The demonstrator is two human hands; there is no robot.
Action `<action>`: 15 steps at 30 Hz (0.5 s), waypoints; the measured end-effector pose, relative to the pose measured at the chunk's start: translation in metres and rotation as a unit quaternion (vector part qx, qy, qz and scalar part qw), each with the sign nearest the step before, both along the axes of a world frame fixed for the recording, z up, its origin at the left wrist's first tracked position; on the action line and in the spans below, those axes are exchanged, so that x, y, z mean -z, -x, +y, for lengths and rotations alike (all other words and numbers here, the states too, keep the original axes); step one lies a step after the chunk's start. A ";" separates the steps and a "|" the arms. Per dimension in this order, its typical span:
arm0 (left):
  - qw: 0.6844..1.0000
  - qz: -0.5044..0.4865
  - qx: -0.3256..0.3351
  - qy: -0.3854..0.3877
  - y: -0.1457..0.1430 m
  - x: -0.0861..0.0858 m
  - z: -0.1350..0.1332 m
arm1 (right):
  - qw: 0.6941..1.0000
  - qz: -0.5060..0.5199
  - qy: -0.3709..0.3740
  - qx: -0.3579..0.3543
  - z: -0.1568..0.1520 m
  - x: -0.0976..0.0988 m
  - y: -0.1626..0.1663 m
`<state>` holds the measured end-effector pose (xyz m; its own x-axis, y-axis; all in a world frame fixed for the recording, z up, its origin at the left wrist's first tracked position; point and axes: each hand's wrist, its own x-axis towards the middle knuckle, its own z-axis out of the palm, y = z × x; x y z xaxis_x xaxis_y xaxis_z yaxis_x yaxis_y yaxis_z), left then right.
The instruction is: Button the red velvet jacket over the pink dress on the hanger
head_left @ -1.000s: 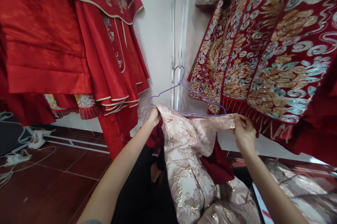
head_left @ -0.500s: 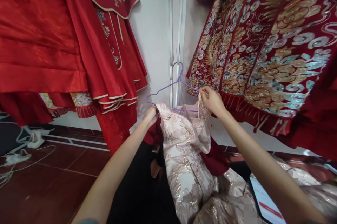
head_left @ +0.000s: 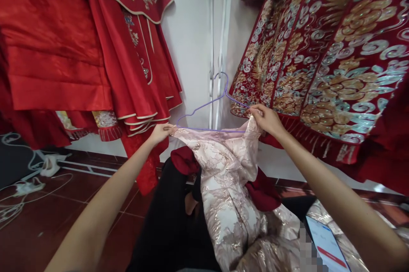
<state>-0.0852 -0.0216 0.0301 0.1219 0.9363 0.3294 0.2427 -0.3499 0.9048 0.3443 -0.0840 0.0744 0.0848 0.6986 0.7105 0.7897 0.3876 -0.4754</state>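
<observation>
A pale pink dress [head_left: 220, 170] with a shiny gold pattern hangs between my hands and spreads down over my lap. My left hand [head_left: 162, 133] pinches its left shoulder, close to the left end of a purple hanger [head_left: 204, 105]. At the other shoulder, my right hand [head_left: 264, 118] grips the fabric together with the hanger's right end. The hanger's bottom bar lies across the top of the dress, and its hook points up in front of the wall. The fabric between my fingertips is partly hidden.
Red garments [head_left: 140, 63] hang at the left, and a red embroidered garment [head_left: 319, 63] with fringe hangs at the right. A phone [head_left: 327, 244] with a lit screen lies on the fabric at lower right. White cables [head_left: 25, 189] trail over the tiled floor at the left.
My left hand has moved left and slightly up, drawing the left shoulder of the dress out to the hanger's left end. My right hand stays at the right shoulder, a little farther right.
</observation>
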 end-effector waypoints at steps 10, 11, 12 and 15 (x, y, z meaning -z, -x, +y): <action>0.999 -0.031 0.026 0.009 0.003 0.001 -0.005 | 1.000 -0.008 -0.024 -0.002 -0.001 0.000 0.002; 0.999 -0.034 0.023 0.009 0.003 0.002 -0.005 | 1.000 -0.008 -0.026 -0.003 0.000 0.000 0.001; 0.999 -0.035 0.020 0.010 0.003 0.002 -0.005 | 1.000 -0.008 -0.027 -0.006 0.001 0.001 0.000; 0.999 -0.041 0.022 0.017 0.002 0.003 -0.005 | 1.000 -0.004 -0.021 -0.017 0.006 0.002 -0.004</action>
